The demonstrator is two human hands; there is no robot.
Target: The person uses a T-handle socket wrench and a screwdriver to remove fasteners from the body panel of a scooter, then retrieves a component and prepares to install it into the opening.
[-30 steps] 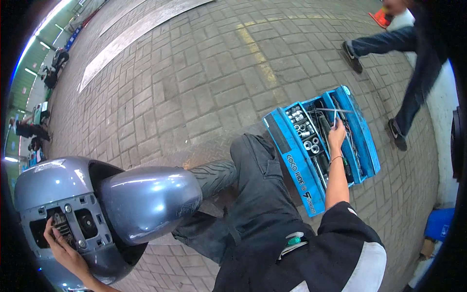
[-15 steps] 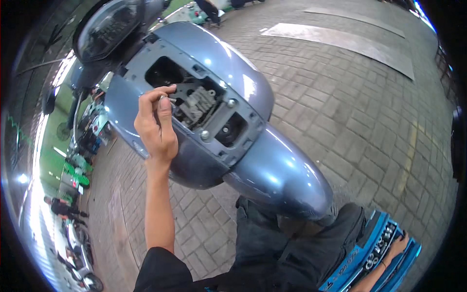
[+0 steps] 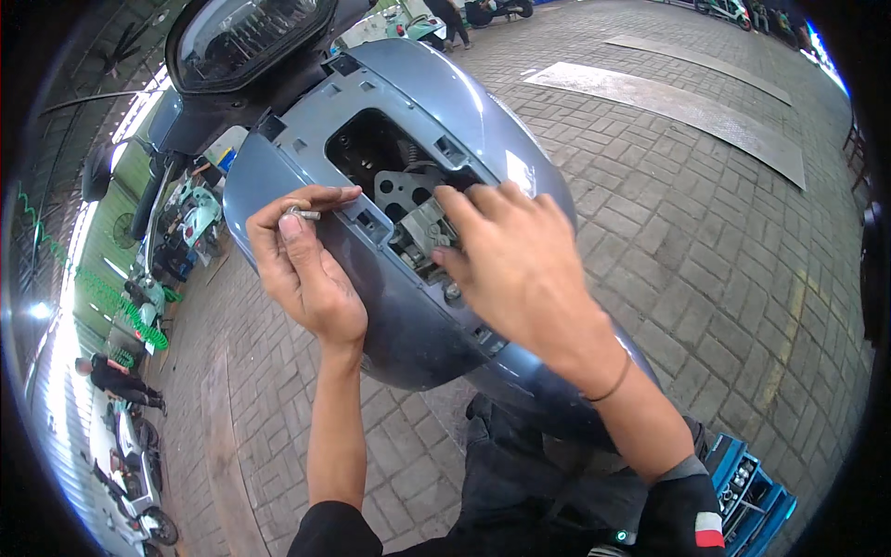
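Partly behind right arm, blue toolbox

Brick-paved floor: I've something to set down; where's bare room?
Bare paving lies right of the scooter, between the floor plates and the blue toolbox; more lies left of the left forearm. Crowded: the scooter's front opening, right hand over it, left hand beside it.

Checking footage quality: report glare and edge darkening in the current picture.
Head view: white glare streaks the glossy grey-blue scooter fairing; head view, far left: the ribbed wall looks washed out; head view, corners: black vignetting.
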